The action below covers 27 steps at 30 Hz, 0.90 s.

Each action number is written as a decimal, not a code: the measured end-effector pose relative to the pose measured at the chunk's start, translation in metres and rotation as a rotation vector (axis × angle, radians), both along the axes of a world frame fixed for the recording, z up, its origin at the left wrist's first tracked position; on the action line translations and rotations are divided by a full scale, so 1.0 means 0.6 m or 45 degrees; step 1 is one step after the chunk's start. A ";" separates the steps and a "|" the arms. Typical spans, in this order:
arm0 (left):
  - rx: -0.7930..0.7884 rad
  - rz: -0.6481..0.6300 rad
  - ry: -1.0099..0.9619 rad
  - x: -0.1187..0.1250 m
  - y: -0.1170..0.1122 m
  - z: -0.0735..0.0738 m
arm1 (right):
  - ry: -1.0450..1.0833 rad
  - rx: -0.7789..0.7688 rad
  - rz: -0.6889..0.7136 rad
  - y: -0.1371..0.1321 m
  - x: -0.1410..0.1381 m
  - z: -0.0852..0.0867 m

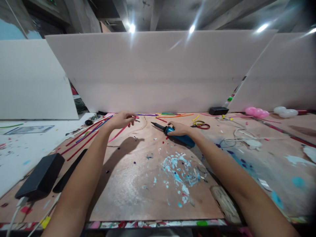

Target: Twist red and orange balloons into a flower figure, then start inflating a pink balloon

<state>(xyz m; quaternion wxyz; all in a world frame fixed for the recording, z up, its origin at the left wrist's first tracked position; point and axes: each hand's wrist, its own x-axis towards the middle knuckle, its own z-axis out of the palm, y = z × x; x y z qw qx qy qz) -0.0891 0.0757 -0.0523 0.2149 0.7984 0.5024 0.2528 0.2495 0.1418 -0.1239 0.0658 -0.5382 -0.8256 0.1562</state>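
Note:
My left hand (122, 119) hovers over the back of the wooden table (138, 184), fingers pinched on one end of a long pink uninflated balloon (118, 133) that trails down toward me. To its right, my right hand (178, 128) lies closed over a blue hand pump (184, 139) resting on the table. The pump's black nozzle (158, 125) points left toward the left hand, with a gap between them.
Several long red, blue and orange balloons (85, 136) lie at the back left and along the white boards (158, 70). Black boxes (40, 176) sit front left, another black box (218, 110) at the back. Pink and white inflated balloons (256, 112) rest at far right.

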 end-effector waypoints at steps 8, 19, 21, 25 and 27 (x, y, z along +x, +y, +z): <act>0.311 -0.010 0.074 0.025 0.001 -0.005 | -0.032 -0.210 0.323 -0.043 -0.054 0.029; -0.008 -0.100 -0.756 0.049 -0.027 0.021 | 0.612 -0.681 0.844 -0.129 -0.104 0.093; -0.005 -0.050 -0.814 0.050 -0.030 0.024 | 0.707 -0.710 0.804 -0.134 -0.104 0.092; -0.101 -0.121 -0.959 0.052 -0.028 0.024 | 0.884 -0.631 0.680 -0.147 -0.111 0.096; -0.127 -0.176 -1.080 0.056 -0.027 0.023 | 0.895 -0.588 0.693 -0.155 -0.118 0.098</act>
